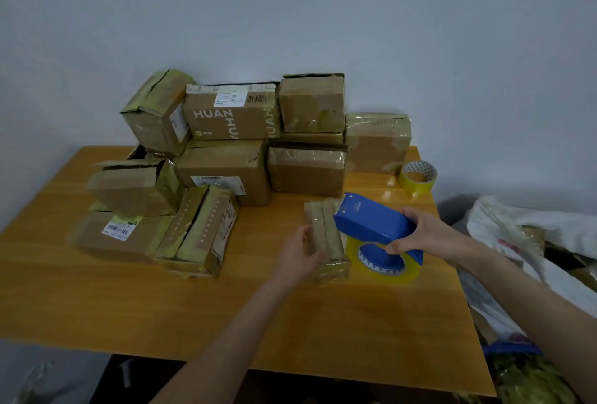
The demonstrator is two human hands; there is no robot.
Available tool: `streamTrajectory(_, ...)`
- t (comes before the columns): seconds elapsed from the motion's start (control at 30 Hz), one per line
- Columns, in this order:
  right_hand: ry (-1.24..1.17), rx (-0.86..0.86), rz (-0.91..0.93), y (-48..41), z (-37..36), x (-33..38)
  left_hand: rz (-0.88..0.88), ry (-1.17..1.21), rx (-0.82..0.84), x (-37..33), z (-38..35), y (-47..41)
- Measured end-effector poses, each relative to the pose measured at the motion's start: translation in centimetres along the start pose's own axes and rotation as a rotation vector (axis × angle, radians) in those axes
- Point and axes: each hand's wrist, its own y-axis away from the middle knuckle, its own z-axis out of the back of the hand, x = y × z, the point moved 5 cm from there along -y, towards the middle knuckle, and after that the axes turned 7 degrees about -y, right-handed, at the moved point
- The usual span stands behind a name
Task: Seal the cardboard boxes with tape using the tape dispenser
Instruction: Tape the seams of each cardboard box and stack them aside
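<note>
Wood table (97, 274), wall behind. Left and back: pile of taped brown boxes (135, 187), some stacked two high, several with flaps gaping. One at the back is printed HUAN (229, 116). At the front of the pile lies a long box (197, 229) with a gap along its top seam.

Right of the pile, mid-table: left hand (298, 253) holds the small box (326, 235) by its left side, fingers curled onto it; motion blur hides finer finger detail. The small box lies flat on the table with its seam running away from the camera and is wrapped in yellowish tape.

The blue dispenser (374, 222) is just right of the small box, its nose at the box's far right top edge. Its yellowish tape (384, 261) sits on the hub, low by the box's near right corner. Right hand (420, 232) wraps the dispenser's rear end, fingers curled over the top, thumb low by the hub.

Back right: spare roll (417, 177) on the table beside the rightmost box. Past the table's right edge: white bag (517, 226) amid clutter.
</note>
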Motion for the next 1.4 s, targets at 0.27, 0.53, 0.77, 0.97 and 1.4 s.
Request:
streamTrajectory(0.27, -0.155, -0.075, -0.022, 0.1, 1.0, -1.4, -0.229, -0.273, 0.158, 0.9, -3.2, -1.4)
streamTrajectory(0.53, -0.181, -0.086, -0.028, 0.4, 1.5, -1.4, -0.202, 0.159, -0.033, -2.5, -0.6, -0.2)
streamTrajectory(0.77, -0.169, -0.058, -0.013, 0.5, 0.7, -0.4, -0.17, 0.315, -0.023, -5.3, 0.2, -0.3)
streamTrajectory(0.97, -0.151, -0.06, -0.007, 0.6, 0.4, -0.1, -0.387, -0.029, -0.133, -5.8, 1.5, -0.2)
streamTrajectory(1.4, -0.143, -0.062, -0.077, 1.1, 0.9, -1.0, -0.639, -0.412, -0.397, -3.4, 6.1, -0.6)
